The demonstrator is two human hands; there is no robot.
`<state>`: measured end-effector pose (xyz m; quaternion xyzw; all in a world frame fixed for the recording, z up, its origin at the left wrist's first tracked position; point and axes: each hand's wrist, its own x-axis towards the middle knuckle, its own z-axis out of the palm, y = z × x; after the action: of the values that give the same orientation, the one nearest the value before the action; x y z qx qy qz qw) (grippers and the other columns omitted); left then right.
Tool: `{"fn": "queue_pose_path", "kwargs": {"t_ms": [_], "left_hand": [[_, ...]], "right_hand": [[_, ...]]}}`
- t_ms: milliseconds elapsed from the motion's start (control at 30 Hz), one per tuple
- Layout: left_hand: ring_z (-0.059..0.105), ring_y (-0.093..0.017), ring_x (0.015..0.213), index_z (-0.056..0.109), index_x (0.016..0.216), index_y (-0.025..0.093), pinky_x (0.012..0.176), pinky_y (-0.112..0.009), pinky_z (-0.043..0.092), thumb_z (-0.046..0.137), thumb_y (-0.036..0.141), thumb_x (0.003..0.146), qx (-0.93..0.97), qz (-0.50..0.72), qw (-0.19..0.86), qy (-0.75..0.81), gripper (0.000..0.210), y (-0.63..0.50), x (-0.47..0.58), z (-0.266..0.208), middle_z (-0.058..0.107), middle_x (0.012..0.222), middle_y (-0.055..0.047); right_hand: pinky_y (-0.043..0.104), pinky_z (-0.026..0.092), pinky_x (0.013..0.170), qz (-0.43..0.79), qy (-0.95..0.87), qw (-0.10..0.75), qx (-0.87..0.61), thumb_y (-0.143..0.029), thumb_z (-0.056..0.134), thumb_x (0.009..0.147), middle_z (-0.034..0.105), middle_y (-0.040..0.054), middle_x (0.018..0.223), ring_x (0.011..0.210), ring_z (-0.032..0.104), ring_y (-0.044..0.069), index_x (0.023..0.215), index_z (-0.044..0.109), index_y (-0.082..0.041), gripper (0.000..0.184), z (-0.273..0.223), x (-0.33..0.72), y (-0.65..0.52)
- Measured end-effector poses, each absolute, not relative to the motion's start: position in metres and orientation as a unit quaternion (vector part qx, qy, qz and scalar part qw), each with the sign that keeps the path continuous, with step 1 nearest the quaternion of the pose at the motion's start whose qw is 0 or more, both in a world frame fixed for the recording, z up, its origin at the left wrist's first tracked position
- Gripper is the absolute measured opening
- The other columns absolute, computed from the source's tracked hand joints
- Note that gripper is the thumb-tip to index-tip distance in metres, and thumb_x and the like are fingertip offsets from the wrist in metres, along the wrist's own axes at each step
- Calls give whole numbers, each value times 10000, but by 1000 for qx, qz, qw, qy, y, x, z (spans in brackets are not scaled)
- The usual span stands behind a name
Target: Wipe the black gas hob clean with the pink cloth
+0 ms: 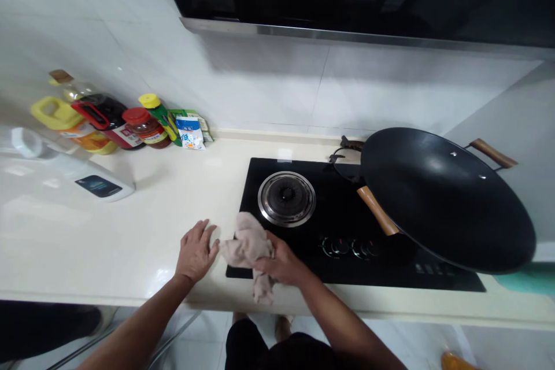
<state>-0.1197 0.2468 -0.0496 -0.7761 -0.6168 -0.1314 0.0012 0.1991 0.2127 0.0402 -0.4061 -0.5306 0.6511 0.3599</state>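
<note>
In the head view my right hand [284,260] is closed around a crumpled, pale pinkish cloth [248,241]. The cloth lies over the front left corner of the black glass cooktop [295,260], with one end hanging toward the counter's front edge. To its left, my left hand [197,250] rests on the white counter [173,202], palm down with the fingers apart and holding nothing. Just beyond the cloth is the round left burner [287,198], ringed in shiny metal. Two control knobs [350,247] sit right of my right hand.
A large black wok [442,196] with wooden handles covers the cooktop's right side. At the back left stand a sauce bottle [110,118], a red-lidded jar [146,127] and seasoning packets [191,132]. A white bottle [87,170] is nearer. A range hood [347,0] hangs overhead.
</note>
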Motion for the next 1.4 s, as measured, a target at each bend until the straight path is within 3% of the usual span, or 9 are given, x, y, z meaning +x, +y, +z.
{"fn": "queue_pose_path", "kwargs": {"t_ms": [133,233,300,400,500,567,733,1067,1400], "left_hand": [[540,-352,1474,678,1330,202,1165,-532,443,468,423,1015,-779,-142,13,-610,438,246,-118,-50,653,1510,-192],[538,-365,1474,680,1332,187,1165,-547,446,473,420,1016,-779,-141,14,-610,443,246,-117,-51,647,1516,-203],[537,-374,1474,683,1334,181,1160,-553,451,486,413,1011,-779,-141,13,-611,444,245,-117,-51,644,1520,-207],[541,-371,1471,683,1334,185,1156,-546,456,494,408,1011,-782,-139,14,-608,436,245,-118,-50,646,1520,-204],[543,-362,1471,679,1338,193,1157,-536,456,486,410,1018,-784,-136,21,-605,432,244,-118,-50,646,1522,-199],[542,-361,1473,677,1342,192,1158,-538,455,483,411,1019,-785,-135,23,-605,435,244,-119,-50,646,1522,-199],[539,-366,1478,673,1347,190,1163,-547,452,480,412,1020,-784,-137,20,-605,440,245,-120,-53,645,1523,-200],[557,-352,1466,668,1340,201,1155,-533,464,482,406,1023,-786,-140,36,-601,421,245,-122,-55,658,1511,-189],[555,-361,1461,671,1346,189,1135,-534,470,489,394,1025,-792,-136,51,-593,422,242,-120,-53,656,1506,-198]], "right_hand": [[466,501,1117,578,-601,257,-488,-420,741,842,667,102,1399,1257,634,288,1397,637,-209,602,51,273,226],[512,391,1235,376,-651,129,-647,-314,732,830,418,179,1654,1501,433,360,1314,692,-170,506,50,317,233],[509,362,1263,284,-652,110,-694,-239,664,856,326,177,1710,1565,351,348,1470,612,-176,619,49,334,234],[535,367,1248,196,-678,126,-697,-171,541,911,364,121,1705,1555,365,317,1649,444,-294,755,52,341,237],[548,364,1220,179,-697,92,-688,-283,469,1030,415,82,1697,1526,400,325,1616,501,-375,594,57,329,240],[558,357,1202,205,-684,29,-700,-436,483,1068,444,105,1684,1504,426,358,1603,532,-357,543,56,311,240],[611,317,1173,207,-683,-66,-698,-611,732,927,432,221,1672,1450,431,469,1600,543,-244,790,41,250,214],[483,363,1168,220,-764,-38,-606,-239,696,896,595,136,1475,1332,495,353,1323,707,-225,428,32,239,204],[388,378,1071,108,-691,-65,-712,-80,476,964,562,149,1514,1294,487,301,1375,655,-192,462,11,346,309]]}}
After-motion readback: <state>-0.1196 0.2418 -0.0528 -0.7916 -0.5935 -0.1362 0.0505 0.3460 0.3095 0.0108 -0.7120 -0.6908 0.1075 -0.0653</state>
